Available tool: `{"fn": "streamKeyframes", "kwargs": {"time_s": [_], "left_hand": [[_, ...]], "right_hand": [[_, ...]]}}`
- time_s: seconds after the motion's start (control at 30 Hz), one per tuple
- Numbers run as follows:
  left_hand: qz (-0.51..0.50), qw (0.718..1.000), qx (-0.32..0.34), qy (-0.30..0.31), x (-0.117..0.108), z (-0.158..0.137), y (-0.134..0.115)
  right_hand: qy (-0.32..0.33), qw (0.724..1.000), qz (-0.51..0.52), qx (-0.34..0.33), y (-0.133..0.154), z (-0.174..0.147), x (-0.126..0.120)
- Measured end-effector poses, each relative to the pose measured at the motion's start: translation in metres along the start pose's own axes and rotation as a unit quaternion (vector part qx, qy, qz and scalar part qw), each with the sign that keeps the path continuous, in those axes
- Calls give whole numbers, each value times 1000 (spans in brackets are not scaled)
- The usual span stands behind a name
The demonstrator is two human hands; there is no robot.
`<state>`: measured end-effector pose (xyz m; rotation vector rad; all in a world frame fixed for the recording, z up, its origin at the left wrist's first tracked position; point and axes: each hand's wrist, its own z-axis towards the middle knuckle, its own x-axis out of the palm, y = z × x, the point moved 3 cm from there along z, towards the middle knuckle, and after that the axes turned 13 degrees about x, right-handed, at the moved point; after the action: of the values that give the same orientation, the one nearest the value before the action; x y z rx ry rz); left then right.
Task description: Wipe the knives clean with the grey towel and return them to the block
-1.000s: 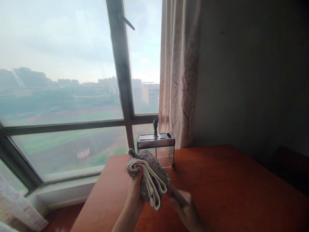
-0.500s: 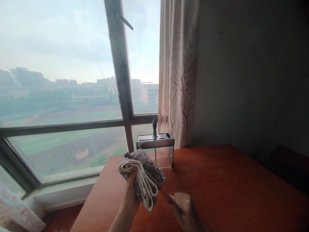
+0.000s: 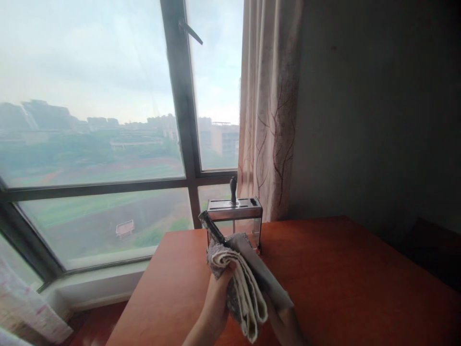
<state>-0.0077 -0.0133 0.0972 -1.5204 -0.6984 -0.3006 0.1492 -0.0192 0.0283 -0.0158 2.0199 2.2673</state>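
My left hand (image 3: 219, 288) is closed around a folded grey towel (image 3: 245, 298) with a pale inner side. Along the towel's right side lies a kitchen knife (image 3: 266, 276) with a broad grey blade. Its black handle points up and left, past the top of the towel, with no hand on it. My right hand (image 3: 288, 327) is at the blade's lower right end and appears to grip it from below; its fingers are mostly hidden. Behind the towel stands a clear-sided knife holder (image 3: 236, 209) with a metal top, and a dark-handled tool (image 3: 233, 190) sticks upright out of it.
The reddish-brown table (image 3: 342, 269) runs beneath my hands and to the right. A large window (image 3: 97, 144) fills the left, with a patterned curtain (image 3: 270, 120) beside it. A dark wall (image 3: 370, 120) stands at the right.
Both hands, with the towel and knife, have moved right and lower. The knife has turned, so its blade's flat side and its handle now show clearly. My view has shifted slightly left.
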Motion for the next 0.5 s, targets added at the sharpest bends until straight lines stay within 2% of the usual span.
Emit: {"fn": "streamKeyframes", "kwargs": {"time_s": [0.07, 0.13, 0.2, 0.3, 0.33, 0.4, 0.43, 0.5], "left_hand": [[-3, 1000, 12, -7, 1, 1, -7], [-8, 1000, 21, -6, -1, 4, -13], [-18, 999, 26, -9, -4, 8, -19], [-42, 999, 19, -23, -12, 14, -26], [-49, 998, 13, -29, -14, 15, -28], [-56, 997, 13, -45, -18, 19, -33], [-57, 997, 21, -55, -20, 21, -37], [-56, 994, 55, -79, -24, 27, -47]], "right_hand": [[-6, 996, 58, 73, -3, 0, 3], [17, 988, 95, 121, -4, -1, 8], [36, 984, 105, 138, -2, -2, 10], [54, 989, 62, 120, 0, -4, 8], [55, 993, 31, 97, 3, -4, 6], [65, 996, -57, 2, 12, -5, 3], [69, 990, -106, -66, 18, -6, 3], [75, 955, -195, -208, 32, -9, 6]]}}
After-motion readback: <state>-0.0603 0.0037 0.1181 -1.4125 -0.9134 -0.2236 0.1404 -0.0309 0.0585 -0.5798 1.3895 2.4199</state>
